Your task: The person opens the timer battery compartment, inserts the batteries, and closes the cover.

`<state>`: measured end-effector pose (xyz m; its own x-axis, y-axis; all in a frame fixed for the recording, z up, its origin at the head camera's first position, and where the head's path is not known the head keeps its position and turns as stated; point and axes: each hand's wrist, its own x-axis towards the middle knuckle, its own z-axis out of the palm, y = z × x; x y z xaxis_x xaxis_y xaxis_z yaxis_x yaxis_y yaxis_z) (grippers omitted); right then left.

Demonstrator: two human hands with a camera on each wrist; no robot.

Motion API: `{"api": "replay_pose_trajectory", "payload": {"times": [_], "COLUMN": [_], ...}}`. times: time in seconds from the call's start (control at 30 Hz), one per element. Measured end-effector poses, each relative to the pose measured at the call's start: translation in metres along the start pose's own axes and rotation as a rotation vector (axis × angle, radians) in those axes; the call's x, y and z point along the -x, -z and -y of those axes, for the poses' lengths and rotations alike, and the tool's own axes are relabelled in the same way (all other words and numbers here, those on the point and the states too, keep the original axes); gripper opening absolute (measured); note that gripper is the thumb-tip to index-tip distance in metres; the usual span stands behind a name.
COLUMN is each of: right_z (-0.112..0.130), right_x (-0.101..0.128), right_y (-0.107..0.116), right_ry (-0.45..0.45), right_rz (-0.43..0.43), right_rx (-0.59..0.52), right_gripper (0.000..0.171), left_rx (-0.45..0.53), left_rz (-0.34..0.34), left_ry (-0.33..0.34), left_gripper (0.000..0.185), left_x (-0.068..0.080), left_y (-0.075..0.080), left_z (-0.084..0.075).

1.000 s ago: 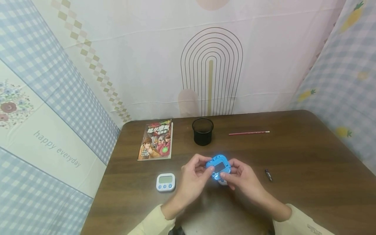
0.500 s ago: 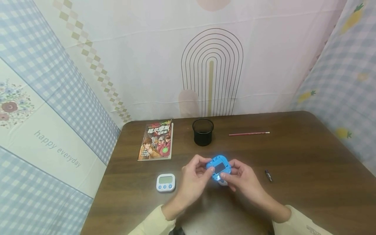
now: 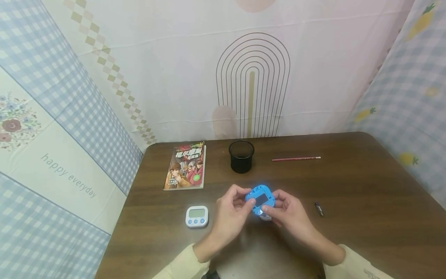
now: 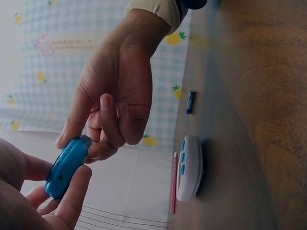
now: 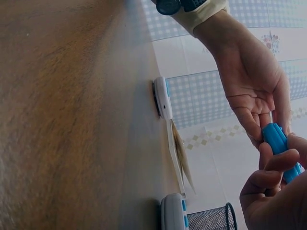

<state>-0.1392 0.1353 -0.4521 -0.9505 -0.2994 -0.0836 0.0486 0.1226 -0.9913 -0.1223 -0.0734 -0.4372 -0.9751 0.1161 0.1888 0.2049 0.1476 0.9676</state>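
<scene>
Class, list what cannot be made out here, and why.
Face of the half-hidden white timer: head view, behind the blue device and right hand.
Blue device's far face: head view, turned away.
Any lettering on the battery: head view, too small.
Floor of the mesh cup: head view, behind its near wall.

We see a bright blue device (image 3: 259, 190) with a dark panel (image 3: 261, 200), a white timer (image 3: 197, 217) with blue buttons (image 3: 196, 221) and a grey-green screen (image 3: 196, 213), and pale yellow sleeves (image 3: 182, 264). We find the bench (image 3: 355, 182) brown with wood grain, the cup (image 3: 241, 164) black, the pencil (image 3: 296, 159) red with a whitish end. White cloth (image 3: 170, 81) bears thin dark arches (image 3: 251, 104) and olive diamonds (image 3: 115, 79), and we note blue-and-white gingham (image 3: 393, 100) with yellow pineapples (image 3: 363, 115).
</scene>
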Motion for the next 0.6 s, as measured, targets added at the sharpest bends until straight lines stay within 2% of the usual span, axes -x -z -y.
{"api": "replay_pose_trajectory", "payload": {"times": [0.43, 0.6], "right_z": [-0.0023, -0.0022], "right_x": [0.0010, 0.0019], "right_y": [-0.0007, -0.0016], "right_ry": [-0.016, -0.016], "right_rz": [-0.021, -0.031], "right_rx": [0.001, -0.002], "right_gripper": [0.038, 0.037], "left_rx": [-0.010, 0.018], "left_rz": [-0.008, -0.016], "left_ry": [0.017, 0.042], "left_gripper": [0.022, 0.023], "left_x": [0.0012, 0.0011], "left_y": [-0.0021, -0.0031], "left_z": [-0.0005, 0.0001]}}
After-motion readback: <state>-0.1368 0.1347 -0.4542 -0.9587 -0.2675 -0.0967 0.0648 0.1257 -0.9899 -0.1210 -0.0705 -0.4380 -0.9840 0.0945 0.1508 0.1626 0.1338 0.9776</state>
